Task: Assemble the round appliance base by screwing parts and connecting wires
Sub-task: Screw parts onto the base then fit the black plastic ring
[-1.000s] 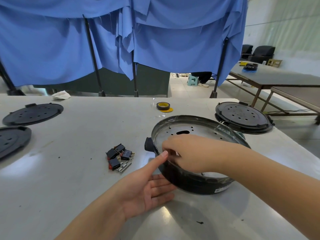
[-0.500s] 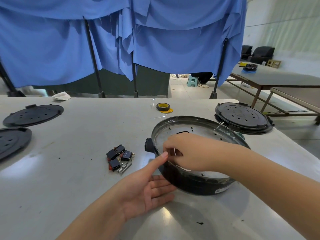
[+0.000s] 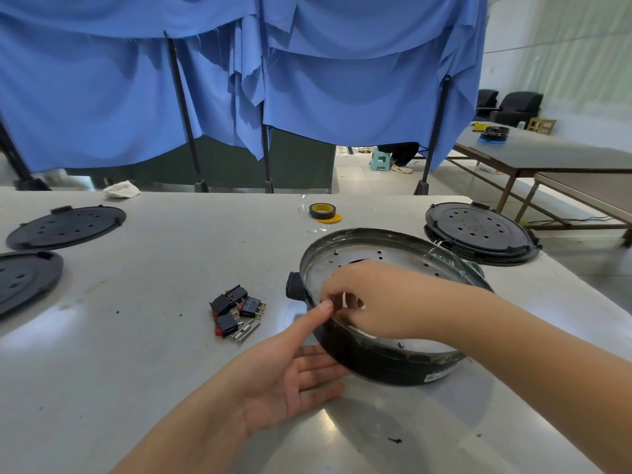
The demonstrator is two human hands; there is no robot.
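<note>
Round appliance base sits on the grey table, right of centre and close to me. Black outer wall, silver perforated plate inside, black knob-like lug on its left side.

My left hand lies palm up on the table against the near-left wall of the base. Fingers straight and relaxed, gripping nothing; the outstretched thumb touches the rim.

My right hand reaches in over the rim from the right, fingers curled, thumb and forefinger pinching something thin and pale just inside the left edge. Looks like a white wire, but it's too small to be sure. Can't tell what it connects to.

More thin pale wire shows at the far-right rim, near the stack.

Left of the base, well apart from it: small pile of black rocker switches with red faces and metal terminals, a few small metal tubes touching the pile's near side.

Behind the base: roll of black tape with a yellow core.

Far right: stack of black perforated round covers just beside the base's far-right rim. Two more black covers at the left table edge, one behind the other.

White crumpled rag at the back left edge. Blue cloth hangs on black stands behind the table. Another table off to the right, black armchairs beyond it.
</note>
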